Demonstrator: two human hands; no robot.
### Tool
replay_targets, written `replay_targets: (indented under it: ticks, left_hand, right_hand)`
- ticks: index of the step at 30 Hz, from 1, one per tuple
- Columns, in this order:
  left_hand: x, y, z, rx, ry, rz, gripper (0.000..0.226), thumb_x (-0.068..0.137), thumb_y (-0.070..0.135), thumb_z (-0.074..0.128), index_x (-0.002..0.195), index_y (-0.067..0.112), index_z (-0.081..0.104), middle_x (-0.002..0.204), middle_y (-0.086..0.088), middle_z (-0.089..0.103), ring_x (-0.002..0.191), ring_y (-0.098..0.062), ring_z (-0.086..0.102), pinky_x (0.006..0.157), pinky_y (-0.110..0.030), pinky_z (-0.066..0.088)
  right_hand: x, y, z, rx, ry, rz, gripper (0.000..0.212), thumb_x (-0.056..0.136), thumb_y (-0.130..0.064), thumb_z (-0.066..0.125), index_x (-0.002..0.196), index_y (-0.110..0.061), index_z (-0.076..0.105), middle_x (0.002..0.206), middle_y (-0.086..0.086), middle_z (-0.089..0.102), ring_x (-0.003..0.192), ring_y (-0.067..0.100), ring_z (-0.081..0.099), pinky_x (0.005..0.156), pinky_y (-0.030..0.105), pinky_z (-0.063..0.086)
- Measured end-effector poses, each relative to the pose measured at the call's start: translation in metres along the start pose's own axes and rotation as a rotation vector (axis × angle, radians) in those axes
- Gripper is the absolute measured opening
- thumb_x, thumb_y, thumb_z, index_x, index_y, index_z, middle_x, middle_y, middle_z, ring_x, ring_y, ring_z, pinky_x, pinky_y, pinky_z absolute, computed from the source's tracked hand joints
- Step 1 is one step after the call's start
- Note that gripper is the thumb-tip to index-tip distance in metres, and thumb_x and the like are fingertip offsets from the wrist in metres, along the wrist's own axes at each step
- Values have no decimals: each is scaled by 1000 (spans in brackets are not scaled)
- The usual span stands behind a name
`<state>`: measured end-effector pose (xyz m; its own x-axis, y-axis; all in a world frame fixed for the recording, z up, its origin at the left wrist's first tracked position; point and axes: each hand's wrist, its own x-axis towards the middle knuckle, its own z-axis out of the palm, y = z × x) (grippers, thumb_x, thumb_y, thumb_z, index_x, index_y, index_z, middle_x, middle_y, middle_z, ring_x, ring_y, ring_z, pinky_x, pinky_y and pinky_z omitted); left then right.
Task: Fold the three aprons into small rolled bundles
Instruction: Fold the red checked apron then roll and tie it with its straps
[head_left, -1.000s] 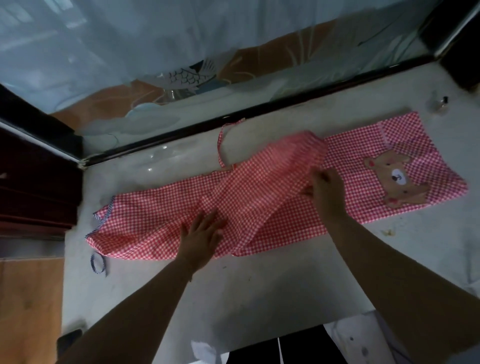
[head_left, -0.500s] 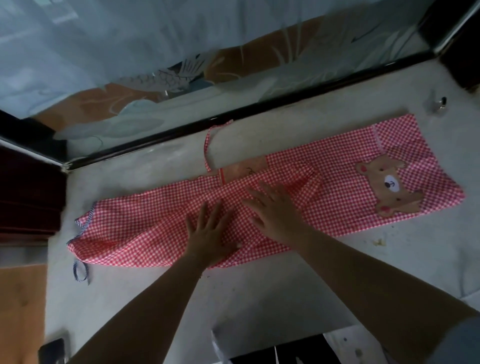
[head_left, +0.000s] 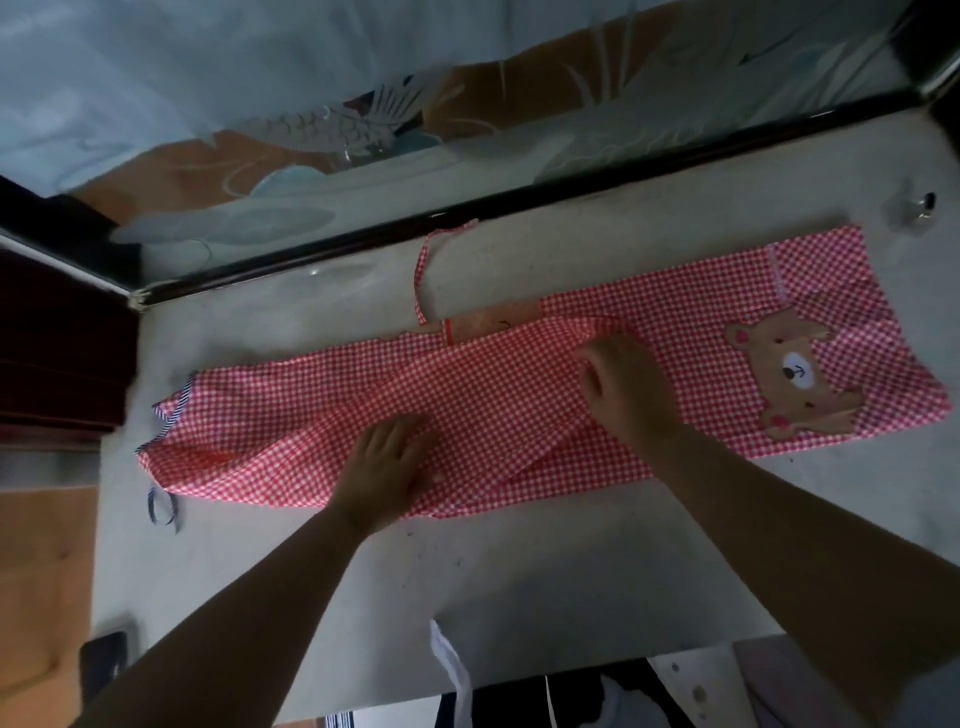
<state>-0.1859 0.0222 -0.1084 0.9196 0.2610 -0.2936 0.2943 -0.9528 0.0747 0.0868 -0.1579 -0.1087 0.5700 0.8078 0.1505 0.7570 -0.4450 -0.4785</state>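
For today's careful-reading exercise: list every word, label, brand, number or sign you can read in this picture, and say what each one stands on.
No readable text anywhere.
Tan patch at the red checked apron's far edge: one small dark mark, too blurred to read.
Bear appliqué: a face only, no lettering.
Etched glass panel: fish and plant designs, no words.

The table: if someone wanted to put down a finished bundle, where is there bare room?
The widest bare patch of the table is the near strip, between the apron and the table's front edge, though both forearms cross it. A narrower strip runs behind the apron up to the dark window frame, partly taken by the strap. The middle is crowded: the left hand and right hand work there.
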Motion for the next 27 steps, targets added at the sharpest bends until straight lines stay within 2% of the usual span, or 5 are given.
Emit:
replay_targets:
  ticks: [6, 13, 20, 23, 27]
  left_hand:
    - [-10, 24, 13, 114, -263, 209, 77, 78, 74, 36, 140, 28, 37, 142, -5, 47, 131, -31, 43, 102, -61, 36]
    - [-23, 1, 11, -11, -98, -31, 60, 74, 19, 71, 131, 21, 54, 135, -9, 55, 124, -38, 50, 98, -62, 40]
    - [-2, -5, -26, -404, 133, -407, 33, 95, 13, 49, 126, 17, 57, 122, -12, 63, 110, -35, 60, 98, -45, 45]
    - [12, -16, -42, -466, 2, -513, 34, 98, 18, 43, 131, 12, 46, 113, -20, 65, 97, -36, 64, 89, -43, 50]
    - [26, -39, -49, -518, -201, -567, 35, 99, 28, 45, 124, 6, 56, 118, -20, 64, 106, -33, 60, 96, -38, 46]
  right_hand:
    - [-61, -35, 37, -284, -483, -501, 75, 79, -72, 39, 137, -25, 44, 142, 11, 45, 133, 40, 34, 105, 66, 25]
    - [-54, 1, 10, -425, -695, -196, 83, 67, -46, 56, 140, -14, 35, 142, 22, 41, 118, 51, 46, 91, 62, 44]
    - [-27, 25, -15, -527, -432, -122, 86, 66, -69, 48, 122, -3, 52, 94, 19, 67, 86, 34, 63, 100, 57, 32]
    - [-11, 20, -19, -601, -373, -177, 41, 67, -34, 70, 95, -6, 61, 72, 13, 67, 69, 29, 64, 109, 54, 23]
    - [25, 19, -33, -441, -597, 3, 37, 92, -31, 48, 123, -10, 50, 112, 16, 64, 104, 33, 60, 101, 42, 40]
